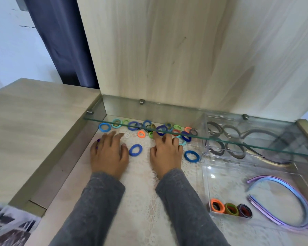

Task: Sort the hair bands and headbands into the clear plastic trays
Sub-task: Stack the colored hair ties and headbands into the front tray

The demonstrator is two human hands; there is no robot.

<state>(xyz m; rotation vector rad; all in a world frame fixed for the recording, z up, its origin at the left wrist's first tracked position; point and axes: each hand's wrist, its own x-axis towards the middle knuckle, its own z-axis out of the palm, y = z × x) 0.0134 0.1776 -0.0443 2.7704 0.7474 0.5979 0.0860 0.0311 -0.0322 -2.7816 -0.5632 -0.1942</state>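
Head view: both hands lie flat on the lace-covered desk point(137, 194), fingers straight and spread. The left hand point(108, 154) grips nothing that can be made out; a purple scrap shows at its outer edge, and whether that is a band under the fingers cannot be told. The right hand point(164, 153) holds nothing; its forefinger reaches to the loose hair bands point(148, 128), which lie scattered beneath the glass shelf point(94, 120). One blue band point(130, 151) lies between the hands. To the right, the near tray point(205, 183) holds three bands point(214, 201) and the headbands point(270, 178); the far tray point(205, 145) holds grey ones. Judgement: sorting is at an early stage. Recommended practice: draw the bands clear of the shelf edge first, pinch them singly, then carry each over the tray wall.
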